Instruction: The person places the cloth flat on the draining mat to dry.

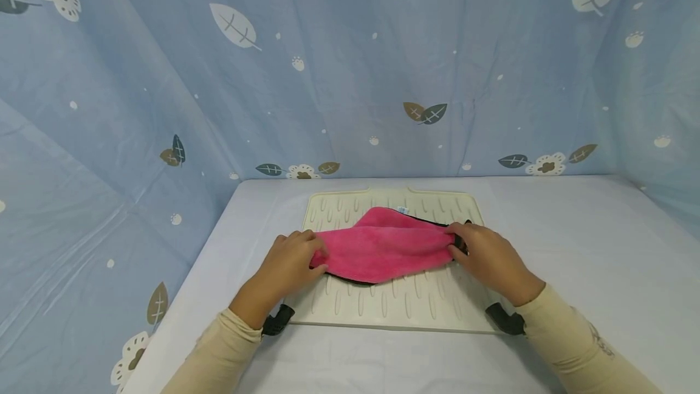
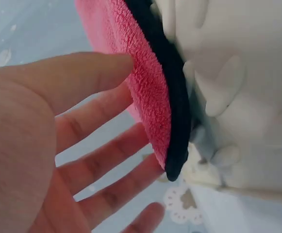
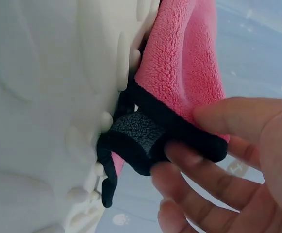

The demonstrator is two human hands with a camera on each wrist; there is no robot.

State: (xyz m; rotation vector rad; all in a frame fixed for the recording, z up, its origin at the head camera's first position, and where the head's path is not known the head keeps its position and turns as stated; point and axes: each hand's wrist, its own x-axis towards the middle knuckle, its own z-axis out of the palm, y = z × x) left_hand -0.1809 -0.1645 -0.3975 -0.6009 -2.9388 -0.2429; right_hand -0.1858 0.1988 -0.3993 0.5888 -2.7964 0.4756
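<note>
A pink fleecy cleaning cloth (image 1: 383, 251) with black edging lies folded and rumpled across a cream ridged mat (image 1: 383, 312). Its grey underside shows at the turned-up right end in the right wrist view. At the cloth's left end, my left hand (image 1: 292, 260) pinches the border, thumb on the pink face and fingers (image 2: 107, 158) behind it. My right hand (image 1: 487, 257) pinches the opposite end, with the thumb on the pink pile and the fingertips (image 3: 179, 158) under the black edge. A small white tag (image 1: 403, 210) sticks out at the cloth's far edge.
The mat rests on a white-covered table (image 1: 590, 248). Behind and to the left hangs a blue curtain (image 1: 350, 65) printed with leaves and flowers. Black wrist mounts (image 1: 277, 320) sit under both forearms, close to the mat's near corners.
</note>
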